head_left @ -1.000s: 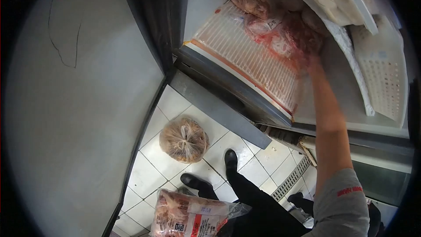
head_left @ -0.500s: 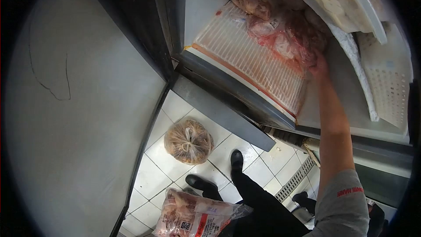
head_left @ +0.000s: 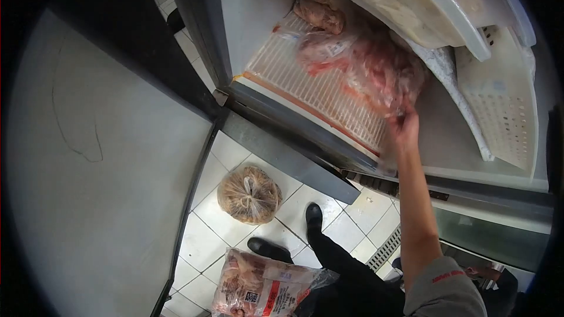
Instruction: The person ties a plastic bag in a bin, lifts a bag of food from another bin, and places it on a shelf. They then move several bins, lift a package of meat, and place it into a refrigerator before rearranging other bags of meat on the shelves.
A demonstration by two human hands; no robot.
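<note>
My right hand (head_left: 405,126) reaches into the open fridge, fingers closed on the near end of a clear plastic bag of raw red meat (head_left: 382,70). That bag lies on a white wire rack (head_left: 294,70) stained with reddish liquid. Behind it rests wrapped pale meat (head_left: 320,12). My left hand is out of view. A printed clear bag of raw meat (head_left: 252,285) is at the bottom, in front of my body; what supports it is hidden.
A tied bag of brownish food (head_left: 249,195) sits on the tiled floor (head_left: 200,240) near my shoes. The open fridge door (head_left: 117,199) fills the left. A perforated white basket (head_left: 499,105) and frosty bags (head_left: 388,0) are at right. Another person (head_left: 499,287) is partly visible lower right.
My right hand has come toward the rack's front edge, drawing the near end of the meat bag with it. The whole view has shifted slightly.
</note>
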